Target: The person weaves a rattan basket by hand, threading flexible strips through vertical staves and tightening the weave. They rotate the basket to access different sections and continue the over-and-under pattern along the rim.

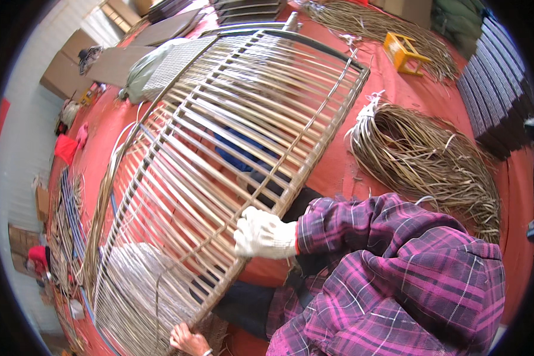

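A large frame (219,136) with many parallel cane slats lies tilted across my lap, and patches of it are woven at the top and at the lower left. My right hand (262,232), in a white glove below a purple plaid sleeve, is closed on the frame's right side rail. At the picture's lower edge my left hand (187,341), bare, rests against the frame's lower end beside the woven patch (133,279). Whether it grips anything is hidden. A thin loose strand (158,302) hangs down the weave near it.
Red floor covering (332,166) lies all around. A big bundle of cane strips (433,160) sits at my right and another (374,26) at the top, by a small yellow stool (404,52). Dark stacked panels (498,89) line the right; a grey-green sack (145,71) lies upper left.
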Motion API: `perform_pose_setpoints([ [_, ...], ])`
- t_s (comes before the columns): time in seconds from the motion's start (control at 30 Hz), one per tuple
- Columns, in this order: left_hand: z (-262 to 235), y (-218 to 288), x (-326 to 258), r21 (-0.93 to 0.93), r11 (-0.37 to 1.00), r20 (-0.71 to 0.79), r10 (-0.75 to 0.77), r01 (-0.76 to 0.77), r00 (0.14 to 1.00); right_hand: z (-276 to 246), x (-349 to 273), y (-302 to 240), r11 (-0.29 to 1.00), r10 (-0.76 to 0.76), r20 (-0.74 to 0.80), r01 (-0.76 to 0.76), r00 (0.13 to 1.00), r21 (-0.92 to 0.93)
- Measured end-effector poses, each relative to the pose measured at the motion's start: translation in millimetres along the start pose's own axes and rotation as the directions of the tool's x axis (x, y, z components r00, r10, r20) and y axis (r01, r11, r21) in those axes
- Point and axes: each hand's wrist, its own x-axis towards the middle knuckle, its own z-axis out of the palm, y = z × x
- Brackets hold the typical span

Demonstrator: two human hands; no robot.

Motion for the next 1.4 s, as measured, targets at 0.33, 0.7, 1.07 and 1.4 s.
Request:
perform_pose_setpoints([
  [0.33,-35,-2,47,-0.130,0.991,0.211,0.007,0.021,0.978,-44,-27,82,0.930,0.093,-0.253,0.007,0.963,0.368],
  [0.7,-26,56,161,-0.251,0.962,0.244,0.173,-0.111,0.954,-143,-209,355,0.105,0.982,-0.113,-0.939,0.149,-0.328],
  [1.07,-15,54,180,-0.235,0.971,0.363,0.125,-0.039,0.923,-161,-243,414,0.819,0.570,-0.147,-0.574,0.808,0.022],
  [1.4,-12,28,235,-0.247,0.968,0.367,0.049,0.046,0.929,-127,-132,485,0.301,0.938,-0.060,-0.712,0.343,0.634],
])
